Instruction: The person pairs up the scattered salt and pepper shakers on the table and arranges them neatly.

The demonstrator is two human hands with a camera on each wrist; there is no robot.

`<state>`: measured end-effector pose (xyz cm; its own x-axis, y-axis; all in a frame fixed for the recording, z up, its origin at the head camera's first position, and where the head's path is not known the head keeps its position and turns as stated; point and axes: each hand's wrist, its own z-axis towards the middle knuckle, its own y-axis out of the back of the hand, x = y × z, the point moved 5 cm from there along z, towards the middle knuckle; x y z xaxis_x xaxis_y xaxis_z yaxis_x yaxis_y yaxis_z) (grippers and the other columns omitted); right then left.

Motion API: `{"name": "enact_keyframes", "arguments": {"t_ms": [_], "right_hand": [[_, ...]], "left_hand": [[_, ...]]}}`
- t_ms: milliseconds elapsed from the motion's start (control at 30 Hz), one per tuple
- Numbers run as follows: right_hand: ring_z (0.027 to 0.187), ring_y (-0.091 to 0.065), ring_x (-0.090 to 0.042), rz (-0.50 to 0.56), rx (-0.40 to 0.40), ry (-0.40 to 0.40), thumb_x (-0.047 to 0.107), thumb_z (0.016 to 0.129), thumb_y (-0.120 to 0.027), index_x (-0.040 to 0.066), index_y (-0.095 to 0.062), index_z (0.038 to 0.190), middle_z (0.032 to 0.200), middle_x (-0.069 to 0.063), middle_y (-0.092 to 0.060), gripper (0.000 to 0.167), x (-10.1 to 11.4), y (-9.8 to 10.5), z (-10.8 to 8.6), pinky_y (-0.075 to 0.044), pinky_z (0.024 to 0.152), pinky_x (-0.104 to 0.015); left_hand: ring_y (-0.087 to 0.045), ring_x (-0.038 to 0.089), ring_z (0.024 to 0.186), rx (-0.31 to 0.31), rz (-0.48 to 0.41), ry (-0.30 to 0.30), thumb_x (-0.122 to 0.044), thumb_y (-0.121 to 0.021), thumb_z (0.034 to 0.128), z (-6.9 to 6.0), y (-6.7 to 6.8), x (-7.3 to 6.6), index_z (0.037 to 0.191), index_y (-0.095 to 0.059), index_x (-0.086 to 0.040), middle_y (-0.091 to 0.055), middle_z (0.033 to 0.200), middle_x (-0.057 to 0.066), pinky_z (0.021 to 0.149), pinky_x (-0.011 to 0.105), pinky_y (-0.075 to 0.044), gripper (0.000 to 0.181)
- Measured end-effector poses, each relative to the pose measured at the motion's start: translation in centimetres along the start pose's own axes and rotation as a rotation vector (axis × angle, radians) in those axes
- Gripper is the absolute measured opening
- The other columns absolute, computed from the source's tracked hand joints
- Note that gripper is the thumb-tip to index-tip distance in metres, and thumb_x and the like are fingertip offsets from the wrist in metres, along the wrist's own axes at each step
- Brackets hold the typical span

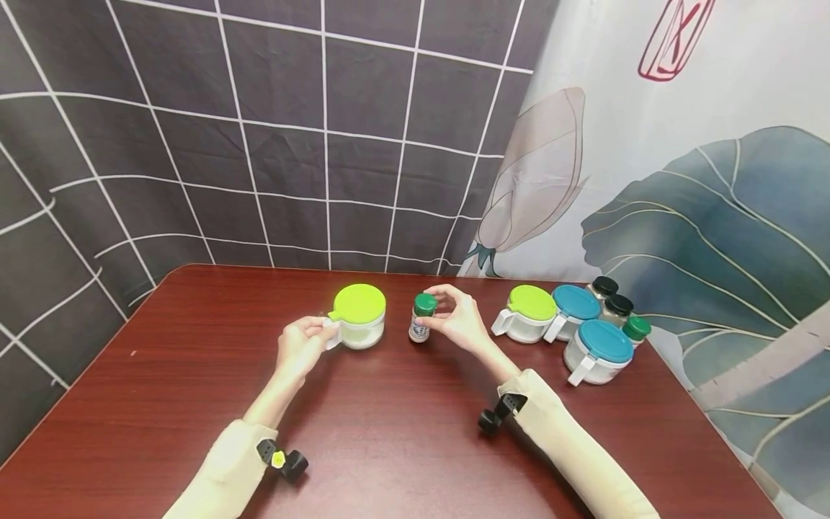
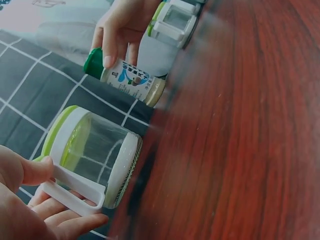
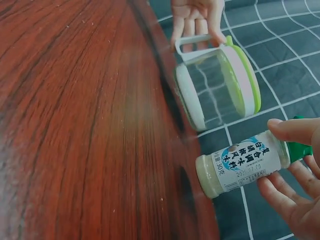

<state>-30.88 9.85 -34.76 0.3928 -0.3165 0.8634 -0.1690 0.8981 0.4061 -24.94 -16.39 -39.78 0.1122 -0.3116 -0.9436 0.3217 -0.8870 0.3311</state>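
My left hand [image 1: 301, 347] grips the white handle of a clear seasoning jar [image 2: 102, 145] with a lime green lid, its thumb at the top of the handle and fingers behind it. To the right of that jar, my right hand [image 1: 462, 321] pinches a small spice bottle [image 3: 242, 162] between thumb and fingers near its green cap. The bottle has a white and blue label and pale powder inside. Both containers are upright, a short gap apart, at the back middle of the table. Whether their bases touch the wood is hard to tell.
On the right of the brown table [image 1: 363, 447] stand another lime-lidded jar [image 1: 528, 321], two blue-lidded jars, one behind [image 1: 576, 306] and one in front [image 1: 599, 353], two black-capped bottles [image 1: 616, 310] and a green-capped bottle [image 1: 637, 329]. A dark gridded curtain [image 1: 272, 158] hangs behind the table.
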Motion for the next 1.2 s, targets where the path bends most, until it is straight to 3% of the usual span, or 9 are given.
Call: {"name": "enact_keyframes", "arguments": {"t_ms": [233,467,733,933,1200], "right_hand": [[0.089,-0.067,-0.036,0.005,0.008,0.018,-0.002,0.071,-0.08,-0.004,-0.062,0.111,0.101,-0.025,-0.069,0.044,1.0,-0.7,0.4,-0.056,0.082,-0.044],[0.089,-0.068,-0.033,-0.026,-0.006,0.039,0.0,0.072,-0.08,-0.004,-0.062,0.111,0.101,-0.024,-0.07,0.044,1.4,-1.4,1.1,-0.058,0.078,-0.034],[0.09,-0.068,-0.038,-0.014,0.007,0.069,-0.003,0.072,-0.079,-0.006,-0.061,0.112,0.102,-0.026,-0.069,0.044,1.4,-3.0,2.0,-0.055,0.083,-0.047],[0.091,-0.068,-0.033,0.048,0.026,0.039,0.002,0.071,-0.082,0.0,-0.062,0.115,0.106,-0.022,-0.069,0.048,-1.4,-4.8,3.4,-0.057,0.083,-0.042],[0.086,-0.07,-0.023,0.057,0.022,0.063,0.004,0.07,-0.083,0.005,-0.065,0.111,0.101,-0.016,-0.071,0.045,-1.6,-6.1,4.0,-0.058,0.077,-0.03]], "left_hand": [[-0.058,-0.001,0.07,-0.022,0.018,0.007,-0.019,-0.068,0.0856,0.4,0.8,0.0,0.105,-0.069,0.001,-0.072,0.103,0.021,0.064,0.015,-0.044,0.028],[-0.057,-0.001,0.071,-0.056,0.034,0.01,-0.02,-0.068,0.0862,0.8,1.6,0.3,0.105,-0.069,0.001,-0.071,0.104,0.021,0.064,0.015,-0.043,0.028],[-0.061,0.001,0.075,-0.096,0.012,0.016,-0.019,-0.068,0.0864,0.8,1.8,1.0,0.105,-0.069,0.001,-0.071,0.104,0.022,0.065,0.011,-0.041,0.028],[-0.058,-0.003,0.069,-0.14,-0.014,0.028,-0.018,-0.068,0.086,0.7,2.0,1.4,0.103,-0.069,0.002,-0.071,0.104,0.023,0.061,0.011,-0.042,0.026],[-0.058,-0.002,0.07,-0.169,-0.003,0.038,-0.02,-0.069,0.085,0.9,2.4,1.6,0.102,-0.069,0.001,-0.071,0.104,0.022,0.062,0.011,-0.041,0.027]]}}
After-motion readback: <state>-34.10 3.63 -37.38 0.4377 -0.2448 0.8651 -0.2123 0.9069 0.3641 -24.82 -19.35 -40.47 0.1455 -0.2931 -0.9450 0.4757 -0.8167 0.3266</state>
